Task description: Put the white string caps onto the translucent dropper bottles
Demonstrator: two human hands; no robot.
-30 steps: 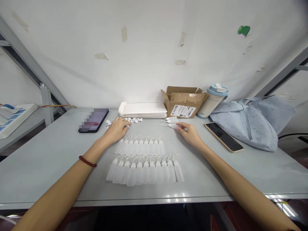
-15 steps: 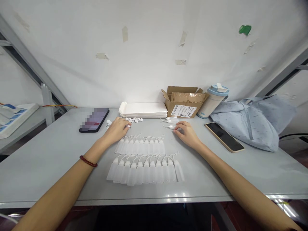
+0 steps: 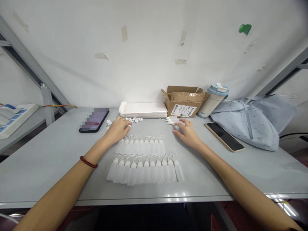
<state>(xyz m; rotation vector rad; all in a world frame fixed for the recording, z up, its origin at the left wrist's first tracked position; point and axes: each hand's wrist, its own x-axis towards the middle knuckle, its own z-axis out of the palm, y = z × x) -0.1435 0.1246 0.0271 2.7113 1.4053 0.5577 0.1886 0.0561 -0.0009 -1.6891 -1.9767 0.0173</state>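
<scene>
Just right of frame centre, with small frosted-white plastic bottles (image 3: 173, 119) lying crosswise, upper-left of the nearer right-hand grip (image 3: 189, 133), loosely parted, clasping nothing, touch uncertain; for the left-hand grip (image 3: 117, 129), impossible to tell.

Bottles (image 3: 146, 173) translucent white; bracelet (image 3: 88, 162) dark red; bag (image 3: 237, 120) pale blue, speckled.

With the far row of bottles (image 3: 141, 147) as centre, the near row (image 3: 145, 173) lies on the bench (image 3: 43, 160) at 6 o'clock. Caps (image 3: 137, 120) run from 11 to 12, before the stack of packets (image 3: 144, 110). Loose bottles (image 3: 173, 118) lie at 1, with the carton (image 3: 190, 98) behind and the tumbler (image 3: 211, 104) to its right. One phone (image 3: 96, 119) sits between 10 and 11, a second phone (image 3: 225, 137) towards 3, beside the bag (image 3: 243, 123) at 2.
</scene>
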